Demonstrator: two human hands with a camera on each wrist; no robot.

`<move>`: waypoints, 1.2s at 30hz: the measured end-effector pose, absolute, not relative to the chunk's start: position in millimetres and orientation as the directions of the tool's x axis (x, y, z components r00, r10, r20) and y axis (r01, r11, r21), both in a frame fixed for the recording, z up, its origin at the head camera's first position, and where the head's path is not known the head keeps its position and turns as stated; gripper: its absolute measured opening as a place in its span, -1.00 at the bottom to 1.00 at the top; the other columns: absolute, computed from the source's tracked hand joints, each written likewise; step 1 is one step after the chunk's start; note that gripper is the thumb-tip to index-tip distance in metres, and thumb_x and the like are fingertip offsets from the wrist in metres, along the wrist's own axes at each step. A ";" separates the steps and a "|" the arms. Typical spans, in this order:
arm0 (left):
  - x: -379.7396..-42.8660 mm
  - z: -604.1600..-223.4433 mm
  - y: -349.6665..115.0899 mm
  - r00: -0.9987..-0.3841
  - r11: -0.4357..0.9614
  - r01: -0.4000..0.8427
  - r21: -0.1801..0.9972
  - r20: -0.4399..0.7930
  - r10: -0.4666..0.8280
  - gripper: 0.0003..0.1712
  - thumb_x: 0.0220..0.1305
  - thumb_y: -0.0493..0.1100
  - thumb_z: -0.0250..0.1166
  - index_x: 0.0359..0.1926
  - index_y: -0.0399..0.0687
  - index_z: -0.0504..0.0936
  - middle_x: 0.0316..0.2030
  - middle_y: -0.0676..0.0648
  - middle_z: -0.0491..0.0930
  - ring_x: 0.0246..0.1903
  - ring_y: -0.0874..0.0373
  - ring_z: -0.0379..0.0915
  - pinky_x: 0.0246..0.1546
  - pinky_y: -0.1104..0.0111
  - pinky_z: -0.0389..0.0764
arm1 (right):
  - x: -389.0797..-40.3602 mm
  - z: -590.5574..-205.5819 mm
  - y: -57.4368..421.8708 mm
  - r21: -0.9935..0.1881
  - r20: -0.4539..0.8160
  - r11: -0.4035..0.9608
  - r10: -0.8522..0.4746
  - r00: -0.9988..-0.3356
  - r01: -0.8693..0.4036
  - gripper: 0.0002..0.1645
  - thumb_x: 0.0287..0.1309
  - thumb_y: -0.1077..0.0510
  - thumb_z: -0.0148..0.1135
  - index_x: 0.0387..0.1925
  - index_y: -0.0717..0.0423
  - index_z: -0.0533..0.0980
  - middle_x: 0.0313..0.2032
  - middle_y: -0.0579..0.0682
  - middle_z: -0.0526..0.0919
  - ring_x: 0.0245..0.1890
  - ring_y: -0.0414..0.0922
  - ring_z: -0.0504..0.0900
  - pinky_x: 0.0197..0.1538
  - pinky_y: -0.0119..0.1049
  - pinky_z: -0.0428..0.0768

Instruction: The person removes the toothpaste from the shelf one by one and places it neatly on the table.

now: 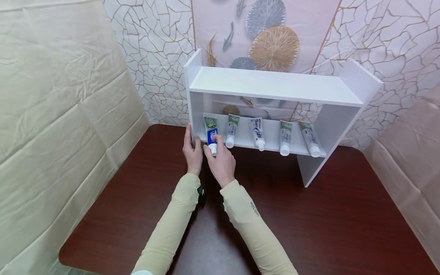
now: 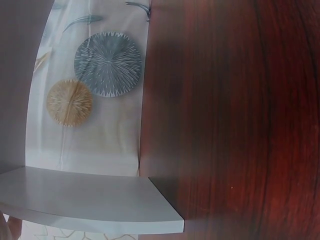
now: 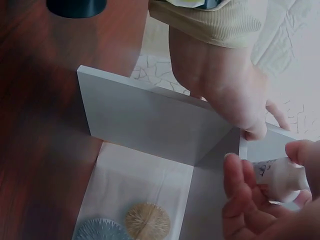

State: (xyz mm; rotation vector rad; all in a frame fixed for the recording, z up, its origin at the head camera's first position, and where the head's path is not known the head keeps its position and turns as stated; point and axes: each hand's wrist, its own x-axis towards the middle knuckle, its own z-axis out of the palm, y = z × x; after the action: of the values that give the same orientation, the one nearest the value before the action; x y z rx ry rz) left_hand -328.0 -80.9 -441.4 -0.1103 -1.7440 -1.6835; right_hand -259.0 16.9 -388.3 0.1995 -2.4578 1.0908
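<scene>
A blue-and-green toothpaste tube [image 1: 212, 134] lies at the left end of the white shelf unit's [image 1: 275, 84] lower board, its white cap pointing forward. My right hand [image 1: 222, 161] pinches it near the cap; in the right wrist view thumb and fingers sit on either side of the tube [image 3: 279, 179]. At the unit's left side panel, my left hand [image 1: 193, 156] grips the front edge, thumb inside and fingers outside. Only a bit of the left hand [image 2: 9, 229] shows in the left wrist view.
Further right on the same board lie a green-ended tube [image 1: 232, 130], a blue-and-white tube [image 1: 258, 133] and two more green-ended tubes, one by the right panel [image 1: 310, 139]. The unit stands on a dark red table [image 1: 343, 214] against a patterned cloth backdrop [image 1: 151, 49].
</scene>
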 end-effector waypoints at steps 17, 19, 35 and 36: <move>-329.6 -441.5 -80.7 -0.703 0.189 0.551 0.813 0.574 -0.419 -0.40 0.44 -0.21 0.03 0.46 0.07 0.23 0.42 0.03 0.28 0.33 0.06 0.33 0.24 0.10 0.45 | -255.2 -392.9 23.3 -0.617 0.469 0.727 0.033 -0.883 -0.301 -0.42 0.16 0.03 0.21 0.24 -0.04 0.42 -0.23 0.14 0.76 -0.61 -0.02 0.58 -0.58 -0.24 0.43; -330.2 -441.7 -80.1 -0.696 0.199 0.554 0.809 0.581 -0.422 -0.41 0.44 -0.22 0.05 0.45 0.06 0.25 0.42 0.03 0.29 0.33 0.07 0.33 0.25 0.11 0.44 | -253.9 -393.6 23.8 -0.621 0.465 0.725 0.036 -0.884 -0.297 -0.43 0.16 0.04 0.22 0.23 -0.03 0.42 -0.23 0.14 0.76 -0.60 -0.02 0.58 -0.58 -0.25 0.43; -301.2 -414.4 -74.6 -0.682 0.211 0.555 0.805 0.585 -0.439 -0.43 0.39 -0.38 0.03 0.41 -0.24 0.27 0.38 -0.23 0.32 0.32 -0.11 0.33 0.24 0.02 0.42 | -234.0 -409.6 29.0 -0.644 0.483 0.698 0.054 -0.874 -0.313 -0.51 0.21 0.01 0.20 0.18 -0.04 0.42 -0.26 0.11 0.76 -0.60 -0.06 0.57 -0.55 -0.29 0.43; -301.3 -413.9 -74.7 -0.678 0.212 0.560 0.801 0.590 -0.439 -0.43 0.38 -0.39 0.04 0.40 -0.27 0.27 0.37 -0.25 0.32 0.31 -0.12 0.33 0.23 0.01 0.43 | -233.3 -410.7 29.5 -0.645 0.486 0.696 0.054 -0.872 -0.316 -0.51 0.21 0.01 0.20 0.17 -0.04 0.42 -0.25 0.11 0.76 -0.59 -0.06 0.57 -0.54 -0.29 0.44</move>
State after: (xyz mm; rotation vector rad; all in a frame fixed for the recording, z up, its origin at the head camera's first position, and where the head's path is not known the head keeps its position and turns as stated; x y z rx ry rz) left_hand -301.3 -74.7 -413.9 -0.1144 -1.6923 -1.5851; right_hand -233.3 29.5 -410.7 0.2018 -2.4301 1.0467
